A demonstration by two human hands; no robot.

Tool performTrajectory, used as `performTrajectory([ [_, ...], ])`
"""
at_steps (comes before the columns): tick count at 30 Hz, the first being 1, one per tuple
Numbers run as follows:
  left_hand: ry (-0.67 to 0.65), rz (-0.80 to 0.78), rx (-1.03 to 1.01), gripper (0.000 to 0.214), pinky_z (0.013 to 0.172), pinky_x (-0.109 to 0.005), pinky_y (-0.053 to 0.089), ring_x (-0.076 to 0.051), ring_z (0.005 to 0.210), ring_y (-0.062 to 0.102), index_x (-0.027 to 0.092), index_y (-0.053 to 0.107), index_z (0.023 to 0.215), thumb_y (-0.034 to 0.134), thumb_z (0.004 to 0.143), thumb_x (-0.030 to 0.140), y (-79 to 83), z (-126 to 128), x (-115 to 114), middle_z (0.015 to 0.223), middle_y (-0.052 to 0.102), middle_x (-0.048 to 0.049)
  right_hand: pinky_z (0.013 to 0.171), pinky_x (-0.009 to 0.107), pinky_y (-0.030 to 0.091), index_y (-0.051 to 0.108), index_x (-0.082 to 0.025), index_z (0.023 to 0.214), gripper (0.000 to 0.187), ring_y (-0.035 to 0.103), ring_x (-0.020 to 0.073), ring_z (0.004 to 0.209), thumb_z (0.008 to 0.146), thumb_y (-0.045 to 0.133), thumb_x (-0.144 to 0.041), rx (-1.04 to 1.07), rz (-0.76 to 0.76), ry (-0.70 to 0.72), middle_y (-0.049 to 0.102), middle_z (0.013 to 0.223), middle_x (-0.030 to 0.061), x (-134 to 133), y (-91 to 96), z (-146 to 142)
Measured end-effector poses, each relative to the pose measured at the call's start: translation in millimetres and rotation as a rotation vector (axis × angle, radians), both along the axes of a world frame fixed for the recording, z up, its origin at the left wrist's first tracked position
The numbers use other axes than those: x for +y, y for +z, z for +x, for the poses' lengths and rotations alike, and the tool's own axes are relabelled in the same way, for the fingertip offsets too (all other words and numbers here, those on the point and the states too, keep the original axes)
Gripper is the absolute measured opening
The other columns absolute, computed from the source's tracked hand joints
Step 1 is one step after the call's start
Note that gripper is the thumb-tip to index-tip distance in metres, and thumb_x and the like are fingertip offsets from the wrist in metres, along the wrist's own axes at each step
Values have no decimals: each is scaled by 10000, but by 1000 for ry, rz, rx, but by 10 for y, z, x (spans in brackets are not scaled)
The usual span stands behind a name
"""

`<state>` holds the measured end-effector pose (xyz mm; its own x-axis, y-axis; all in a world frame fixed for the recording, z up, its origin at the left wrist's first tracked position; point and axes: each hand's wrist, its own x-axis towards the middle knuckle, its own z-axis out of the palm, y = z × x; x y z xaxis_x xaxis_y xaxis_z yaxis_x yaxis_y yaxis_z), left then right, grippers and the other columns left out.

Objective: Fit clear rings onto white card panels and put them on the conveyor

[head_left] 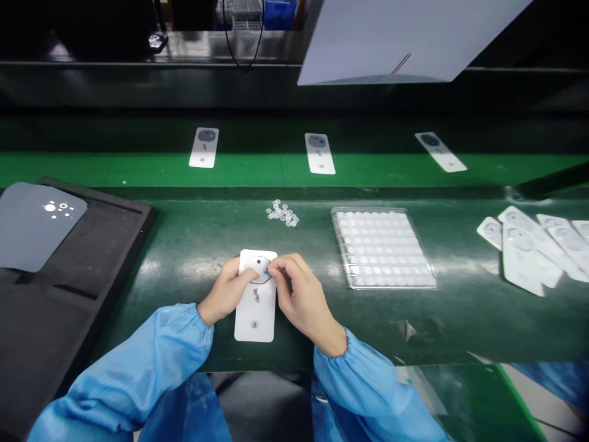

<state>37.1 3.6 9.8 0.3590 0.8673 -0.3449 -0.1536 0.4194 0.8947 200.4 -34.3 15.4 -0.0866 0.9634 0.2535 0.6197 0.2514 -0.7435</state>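
A white phone back cover [256, 307] lies on the dark green bench in front of me, with its round camera ring [257, 268] at the far end. My left hand [229, 291] grips the cover's left edge, thumb laid beside the ring. My right hand [299, 294] is pinched over the ring, fingertips together on something too small to make out. Both arms wear blue sleeves.
A small heap of clear round lens pieces [282, 213] lies just beyond the cover. A clear blister tray [381, 248] sits to the right, loose white covers [534, 248] further right. Three covers [204, 147] ride the green belt behind. A black tray [69, 270] lies left.
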Motion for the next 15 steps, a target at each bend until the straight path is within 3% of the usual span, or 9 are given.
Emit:
performTrajectory([
  [4,30,-10,-10,137,579,-217,423,-128,628,577,136,686,816,664,725,236,-14,6,7,729,666,0,675,308,494,585,-216,905,233,597,190,774,1055,459,-343,163,-75,-4,610,882,56,77,17,-39],
  [7,21,-74,-72,183,616,-237,475,-175,695,667,132,718,863,686,723,245,-14,5,8,811,736,-42,652,314,493,622,-221,884,275,597,195,755,1022,515,-433,280,-164,-37,613,847,50,48,156,106],
  [9,12,-157,-129,261,645,-277,523,-241,779,728,125,734,929,698,707,258,-8,2,9,910,775,-90,661,339,507,658,-236,883,271,611,213,757,966,601,-488,350,-244,-132,632,832,58,-136,277,431],
  [11,21,-221,-162,335,661,-314,554,-302,859,756,115,741,989,702,690,261,1,0,12,993,787,-131,655,384,518,694,-263,889,273,627,238,744,887,693,-536,389,-293,-343,657,839,91,-490,335,943],
  [13,40,-242,-172,365,665,-326,566,-334,914,762,105,745,1016,699,686,254,12,1,14,1036,788,-153,638,440,515,719,-303,847,310,656,271,720,838,701,-612,361,-298,-604,672,848,157,-968,256,1533],
  [15,53,-248,-173,374,670,-326,571,-346,945,762,98,749,1027,702,689,249,29,5,17,1045,789,-159,592,484,496,688,-337,715,418,654,276,596,838,581,-721,146,-256,-715,654,730,178,-1461,26,2044],
])
